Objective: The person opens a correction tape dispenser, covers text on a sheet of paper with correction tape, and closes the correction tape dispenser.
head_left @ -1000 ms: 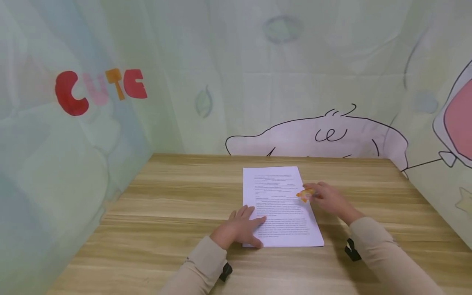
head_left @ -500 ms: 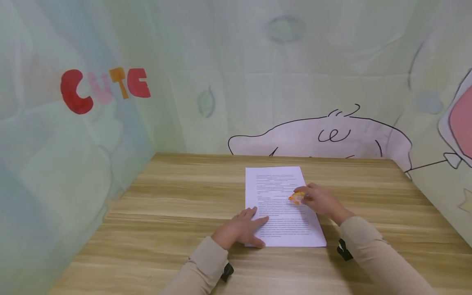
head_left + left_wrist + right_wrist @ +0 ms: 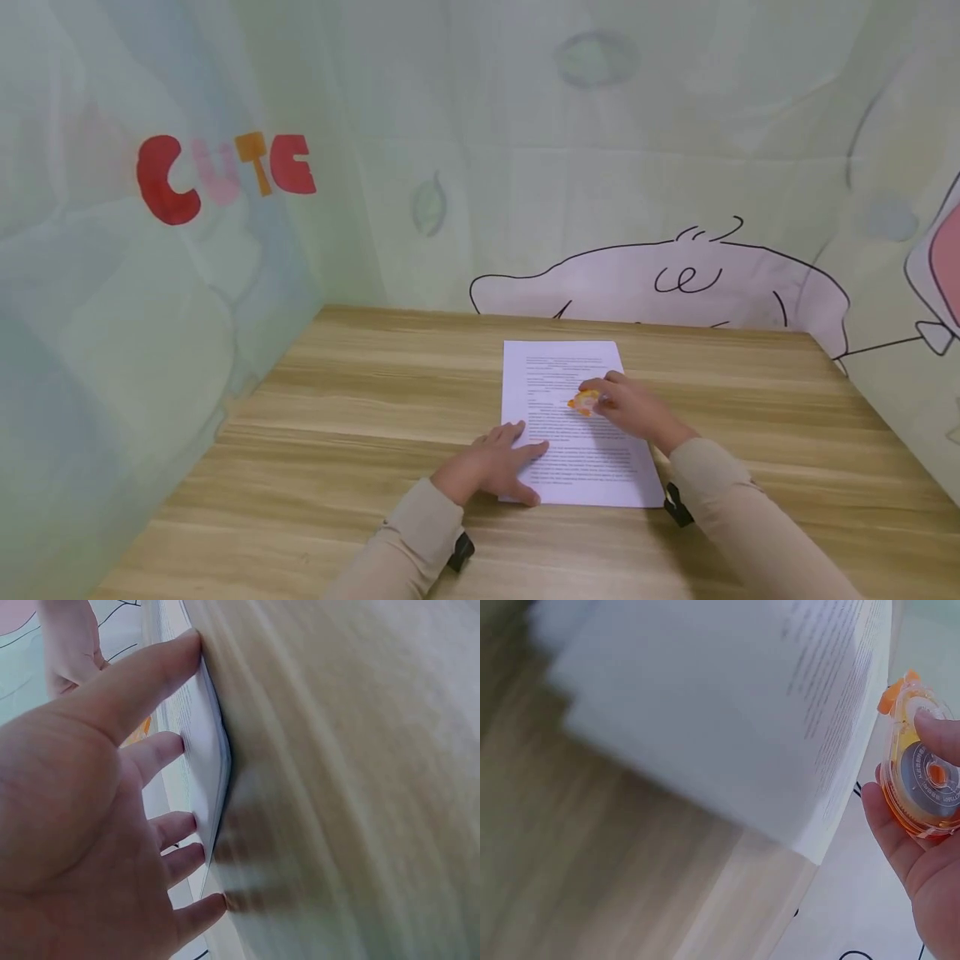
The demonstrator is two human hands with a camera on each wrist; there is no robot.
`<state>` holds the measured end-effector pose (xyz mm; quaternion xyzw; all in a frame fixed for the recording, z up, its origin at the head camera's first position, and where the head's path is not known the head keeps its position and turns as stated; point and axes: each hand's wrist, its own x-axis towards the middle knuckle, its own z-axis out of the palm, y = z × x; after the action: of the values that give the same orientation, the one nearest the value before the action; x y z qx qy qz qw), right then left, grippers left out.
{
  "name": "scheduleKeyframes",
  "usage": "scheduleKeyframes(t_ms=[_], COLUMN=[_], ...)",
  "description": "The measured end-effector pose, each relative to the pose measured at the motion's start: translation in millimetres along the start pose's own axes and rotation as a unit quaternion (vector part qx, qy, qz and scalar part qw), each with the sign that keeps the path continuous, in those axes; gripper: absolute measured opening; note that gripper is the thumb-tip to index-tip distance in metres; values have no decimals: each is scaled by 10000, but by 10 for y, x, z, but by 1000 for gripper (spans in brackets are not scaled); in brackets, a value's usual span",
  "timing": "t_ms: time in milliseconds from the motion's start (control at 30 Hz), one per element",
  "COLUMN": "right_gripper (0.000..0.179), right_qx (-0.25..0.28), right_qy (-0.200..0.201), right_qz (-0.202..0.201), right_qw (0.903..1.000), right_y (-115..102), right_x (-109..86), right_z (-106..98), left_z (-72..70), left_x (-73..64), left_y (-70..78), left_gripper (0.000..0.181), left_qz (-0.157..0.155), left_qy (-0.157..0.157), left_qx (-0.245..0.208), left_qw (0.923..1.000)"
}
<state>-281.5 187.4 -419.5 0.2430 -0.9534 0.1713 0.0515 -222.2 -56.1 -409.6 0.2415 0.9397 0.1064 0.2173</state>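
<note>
A thin stack of printed paper lies on the wooden table. My left hand rests with fingers spread on its lower left edge. In the left wrist view the thumb and fingertips touch the paper's edge. My right hand pinches a clear and orange correction tape dispenser over the upper middle of the text. In the right wrist view, the thumb presses on the side of the correction tape and fingers support it from below. Whether its tip touches the sheet I cannot tell.
Bare wooden tabletop surrounds the paper. A printed curtain with cartoon drawings and red and orange letters closes off the back and sides. Black wrist devices sit under the sleeve cuffs.
My right hand has moved left with the correction tape, from the paper's right edge to over the middle of the text. The left hand stays on the paper; the head view has shifted slightly.
</note>
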Motion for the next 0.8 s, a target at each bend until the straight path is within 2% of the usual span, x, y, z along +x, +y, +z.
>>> scheduleKeyframes(t_ms=[500, 800], right_gripper=[34, 34], right_qx=[-113, -385], right_qy=[-494, -524], right_qz=[11, -332], right_qw=[9987, 9973], right_y=[-259, -415], right_x=[158, 234], right_z=[1, 85], left_z=[7, 14], left_x=[5, -5], left_y=[-26, -25], left_gripper=[74, 74], left_qz=[-3, 35], left_qy=[38, -8], left_qx=[-17, 280], left_qw=[10000, 9996])
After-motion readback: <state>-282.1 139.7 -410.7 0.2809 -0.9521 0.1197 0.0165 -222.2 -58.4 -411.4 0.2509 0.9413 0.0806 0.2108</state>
